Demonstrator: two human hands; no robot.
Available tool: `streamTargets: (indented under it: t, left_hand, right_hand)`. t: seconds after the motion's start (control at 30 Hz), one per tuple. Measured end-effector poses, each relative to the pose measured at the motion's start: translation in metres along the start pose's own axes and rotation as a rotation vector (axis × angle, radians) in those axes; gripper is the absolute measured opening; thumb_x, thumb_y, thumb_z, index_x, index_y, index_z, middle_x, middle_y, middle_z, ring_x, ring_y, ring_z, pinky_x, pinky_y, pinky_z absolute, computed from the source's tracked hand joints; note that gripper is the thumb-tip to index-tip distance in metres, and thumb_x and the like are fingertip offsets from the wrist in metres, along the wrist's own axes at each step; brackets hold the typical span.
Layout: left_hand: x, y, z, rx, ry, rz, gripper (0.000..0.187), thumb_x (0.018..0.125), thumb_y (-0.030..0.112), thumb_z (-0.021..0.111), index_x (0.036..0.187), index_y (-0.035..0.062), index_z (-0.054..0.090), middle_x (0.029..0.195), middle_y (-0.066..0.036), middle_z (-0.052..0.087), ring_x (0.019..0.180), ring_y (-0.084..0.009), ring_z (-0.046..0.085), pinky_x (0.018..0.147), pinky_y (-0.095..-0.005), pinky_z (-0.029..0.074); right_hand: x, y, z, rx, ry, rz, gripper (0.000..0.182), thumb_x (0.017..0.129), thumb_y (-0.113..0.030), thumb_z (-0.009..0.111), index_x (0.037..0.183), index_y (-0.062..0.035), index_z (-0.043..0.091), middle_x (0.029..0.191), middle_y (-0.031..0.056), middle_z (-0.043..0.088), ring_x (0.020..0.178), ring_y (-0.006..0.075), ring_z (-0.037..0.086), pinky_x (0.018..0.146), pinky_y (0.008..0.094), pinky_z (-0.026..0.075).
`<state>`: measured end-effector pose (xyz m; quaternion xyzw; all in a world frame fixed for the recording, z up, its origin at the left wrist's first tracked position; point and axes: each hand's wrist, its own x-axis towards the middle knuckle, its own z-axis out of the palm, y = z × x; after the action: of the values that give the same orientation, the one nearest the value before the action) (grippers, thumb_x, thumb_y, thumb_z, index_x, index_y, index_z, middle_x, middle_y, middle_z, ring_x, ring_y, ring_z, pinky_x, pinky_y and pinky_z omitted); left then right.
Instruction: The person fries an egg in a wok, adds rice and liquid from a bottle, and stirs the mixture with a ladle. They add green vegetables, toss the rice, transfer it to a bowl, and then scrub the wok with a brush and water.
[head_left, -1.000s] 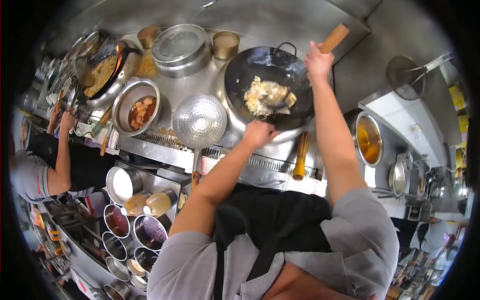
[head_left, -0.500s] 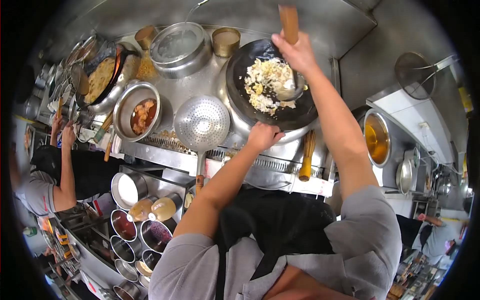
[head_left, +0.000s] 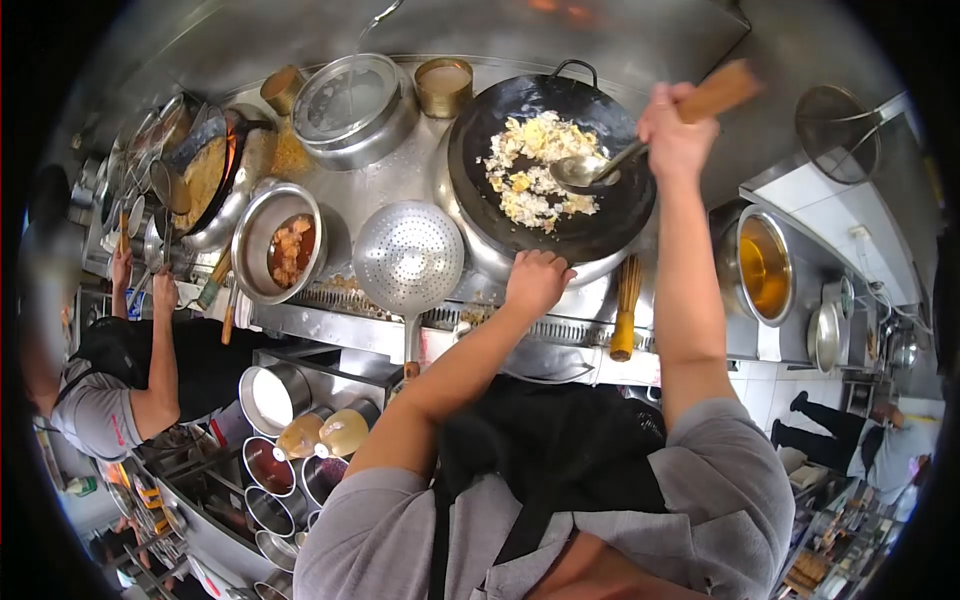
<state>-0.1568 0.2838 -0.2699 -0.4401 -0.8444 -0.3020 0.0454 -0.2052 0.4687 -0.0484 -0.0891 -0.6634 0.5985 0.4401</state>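
Just beyond left hand (head_left: 540, 282), clasping near edge of wok (head_left: 615, 217), crumbly food (head_left: 532, 140); right hand (head_left: 677, 133) gripping ladle (head_left: 580, 172). I'd scrape low, wok steady.

Wears a grey short-sleeved shirt (head_left: 730, 480), open at the collar (head_left: 625, 540); has a black apron (head_left: 560, 450) over it, with black straps (head_left: 441, 545).
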Motion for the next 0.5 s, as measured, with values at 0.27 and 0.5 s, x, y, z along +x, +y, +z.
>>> streamTargets:
  t: [0.27, 0.5]
  left_hand:
    - [0.005, -0.002, -0.005, -0.05, -0.025, -0.015, 0.022, 0.082, 0.031, 0.067, 0.073, 0.0103, 0.065, 0.073, -0.006, 0.063, 0.075, -0.0254, 0.062, 0.075, -0.0396, 0.043]
    - [-0.003, -0.004, -0.001, -0.047, -0.101, -0.028, 0.028, 0.084, 0.034, 0.064, 0.071, 0.009, 0.064, 0.077, -0.009, 0.067, 0.077, -0.0277, 0.064, 0.075, -0.0411, 0.044]
  right_hand:
    - [0.03, -0.021, -0.005, 0.259, -0.053, -0.069, 0.024, 0.088, -0.014, 0.068, 0.075, -0.0054, 0.05, 0.058, -0.0015, 0.045, 0.045, 0.008, 0.041, 0.041, 0.025, 0.034]
    - [0.024, -0.009, 0.037, 0.175, -0.173, 0.064, 0.025, 0.09, -0.015, 0.065, 0.073, -0.0077, 0.048, 0.055, -0.0019, 0.045, 0.043, 0.0082, 0.042, 0.041, 0.0252, 0.033]
